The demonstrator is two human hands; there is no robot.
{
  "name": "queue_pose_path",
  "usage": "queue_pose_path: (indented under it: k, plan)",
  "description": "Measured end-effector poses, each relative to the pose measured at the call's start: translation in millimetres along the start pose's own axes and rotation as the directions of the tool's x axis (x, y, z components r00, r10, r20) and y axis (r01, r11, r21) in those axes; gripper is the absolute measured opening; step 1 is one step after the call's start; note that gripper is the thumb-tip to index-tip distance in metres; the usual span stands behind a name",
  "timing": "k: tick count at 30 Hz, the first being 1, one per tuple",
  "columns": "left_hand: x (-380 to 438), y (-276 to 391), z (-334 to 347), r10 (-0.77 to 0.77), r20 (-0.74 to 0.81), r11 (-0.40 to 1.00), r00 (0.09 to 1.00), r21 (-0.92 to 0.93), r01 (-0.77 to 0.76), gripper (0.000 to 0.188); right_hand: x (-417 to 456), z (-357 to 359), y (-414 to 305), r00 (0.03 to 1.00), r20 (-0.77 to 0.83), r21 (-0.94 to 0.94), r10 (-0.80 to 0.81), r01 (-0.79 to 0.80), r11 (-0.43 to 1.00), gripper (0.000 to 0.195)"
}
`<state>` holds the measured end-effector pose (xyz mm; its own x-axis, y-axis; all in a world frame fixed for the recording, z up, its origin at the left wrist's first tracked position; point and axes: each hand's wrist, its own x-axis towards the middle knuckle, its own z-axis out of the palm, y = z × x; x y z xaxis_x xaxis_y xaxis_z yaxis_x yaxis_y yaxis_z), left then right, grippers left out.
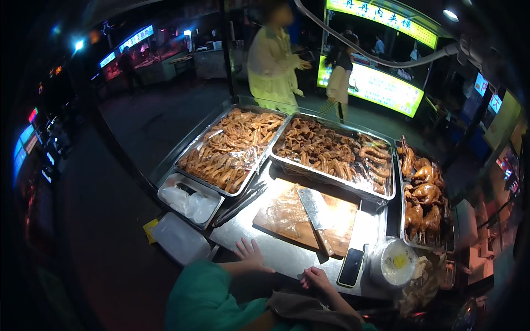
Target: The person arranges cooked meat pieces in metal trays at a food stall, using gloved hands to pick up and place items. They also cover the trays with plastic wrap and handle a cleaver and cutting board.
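Note:
My left hand (250, 257) rests with fingers spread at the front edge of the metal counter (236, 229), holding nothing. Close by, my right hand (316, 278) is curled at the same edge, and nothing shows in its fingers. Beyond them lies a wooden cutting board (341, 207), its left part under a crumpled clear plastic sheet or bag (283, 213). A cleaver (314, 209) lies flat across the board, its wooden handle (325, 243) pointing towards me. Right of my right hand, a smartphone (350, 267) with a dark screen lies on the counter.
Trays of cooked meat pieces (232, 142), (319, 149) stand behind the board; a tray of whole glazed poultry (428, 192) is at right. A small metal tray (190, 200) holds plastic items. A plastic-wrapped round stack (393, 262) sits right of the phone. Two people (273, 66), (340, 74) are beyond the stall.

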<state>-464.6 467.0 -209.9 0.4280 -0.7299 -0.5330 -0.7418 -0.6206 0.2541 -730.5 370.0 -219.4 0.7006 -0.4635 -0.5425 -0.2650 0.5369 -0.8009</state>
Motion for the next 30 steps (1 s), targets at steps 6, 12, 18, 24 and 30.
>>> queue_pose_path:
  k: [6,12,18,24,30]
  plan:
    - [9,10,8,-0.014,-0.014,1.0,1.0,0.018,0.014,0.157,-16,3,-6,0.993,-0.118,0.046,-0.029,0.035,0.998,0.031]
    - [-14,13,-9,-0.023,-0.031,1.0,0.999,0.012,0.023,0.153,-20,14,-15,0.994,-0.073,-0.047,-0.078,0.075,0.996,0.026]
    - [-17,16,-9,-0.012,-0.074,1.0,0.997,0.006,0.013,0.153,-21,24,-24,0.994,-0.092,-0.037,-0.056,0.053,0.998,0.023]
    - [-20,11,-3,-0.003,-0.11,0.999,0.994,0.041,0.007,0.152,-15,22,-8,0.994,-0.106,0.006,-0.011,0.012,1.0,0.018]
    - [-4,11,5,-0.018,-0.153,0.999,0.988,0.034,0.024,0.152,-16,26,-13,0.993,-0.109,-0.004,-0.054,0.054,0.999,0.021]
